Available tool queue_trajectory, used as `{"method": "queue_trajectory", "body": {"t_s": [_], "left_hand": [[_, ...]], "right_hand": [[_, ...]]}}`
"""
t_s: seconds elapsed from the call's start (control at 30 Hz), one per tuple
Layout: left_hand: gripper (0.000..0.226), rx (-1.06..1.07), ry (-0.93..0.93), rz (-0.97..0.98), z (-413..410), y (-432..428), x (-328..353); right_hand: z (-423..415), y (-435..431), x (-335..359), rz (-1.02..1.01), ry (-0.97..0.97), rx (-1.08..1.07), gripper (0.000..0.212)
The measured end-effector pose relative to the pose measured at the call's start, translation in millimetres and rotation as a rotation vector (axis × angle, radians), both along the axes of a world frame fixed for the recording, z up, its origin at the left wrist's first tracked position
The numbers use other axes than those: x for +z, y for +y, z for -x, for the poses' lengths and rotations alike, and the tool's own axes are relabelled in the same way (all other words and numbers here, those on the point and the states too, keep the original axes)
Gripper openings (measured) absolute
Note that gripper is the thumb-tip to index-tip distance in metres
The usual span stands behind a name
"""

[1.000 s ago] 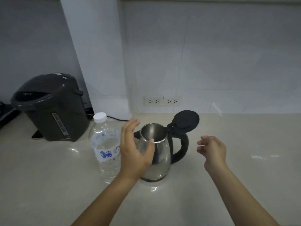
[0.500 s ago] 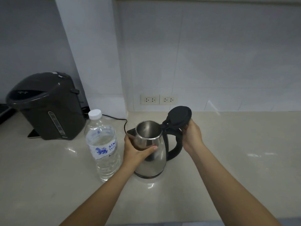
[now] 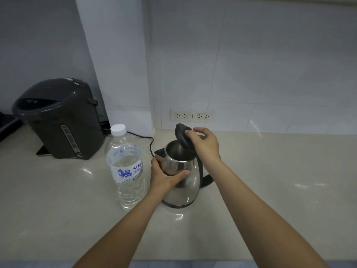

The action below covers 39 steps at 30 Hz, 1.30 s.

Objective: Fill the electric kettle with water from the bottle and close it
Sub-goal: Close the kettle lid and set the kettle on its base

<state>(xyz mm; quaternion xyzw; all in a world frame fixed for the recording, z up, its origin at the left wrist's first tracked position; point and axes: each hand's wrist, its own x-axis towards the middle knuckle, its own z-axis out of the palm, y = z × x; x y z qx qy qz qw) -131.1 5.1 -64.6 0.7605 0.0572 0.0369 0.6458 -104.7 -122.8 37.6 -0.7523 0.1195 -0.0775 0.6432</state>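
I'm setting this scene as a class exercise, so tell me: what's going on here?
A person stands at a counter. The left hand grips the steel kettle by its body, and the right hand holds its black lid, which is part open over the mouth. The capped water bottle stands upright just left of the kettle, untouched. A dark hot-water dispenser sits further left.
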Motion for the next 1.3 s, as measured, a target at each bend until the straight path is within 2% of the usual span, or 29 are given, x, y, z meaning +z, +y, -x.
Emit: {"method": "queue_trajectory", "body": {"t_s": [0.13,0.3,0.47,0.73,0.87,1.0,1.07,1.17,1.23,1.3], "left_hand": [[0.108,-0.004,0.012,0.001,0,0,0],[0.110,-0.002,0.015,-0.006,0,0,0],[0.107,-0.002,0.011,0.005,1,0,-1],[0.102,0.008,-0.014,0.035,0,0,-4],[0.095,0.003,-0.027,0.020,1,0,-3],[0.093,0.004,-0.049,-0.003,6,0,3],[0.092,-0.006,-0.058,-0.027,8,2,4],[0.085,-0.047,-0.046,-0.096,11,10,9],[0.078,-0.030,-0.118,-0.164,22,15,14],[0.064,0.093,-0.287,-0.208,43,19,23]], "right_hand": [[0,10,0,0.002,-0.095,-0.149,0.027],[7,21,-3,0.048,-0.157,-0.145,0.031],[8,28,-20,0.254,-0.239,-0.130,0.023],[4,31,-34,0.623,-0.326,-0.094,0.030],[5,30,-35,0.893,-0.216,-0.022,0.043],[4,24,-31,1.004,-0.135,0.086,0.057],[5,13,-22,0.832,-0.147,0.173,0.055],[10,-13,-5,0.309,-0.153,0.117,0.033],[7,-38,-5,0.176,-0.155,-0.018,0.025],[4,-59,-11,0.075,-0.092,-0.055,0.028]]}}
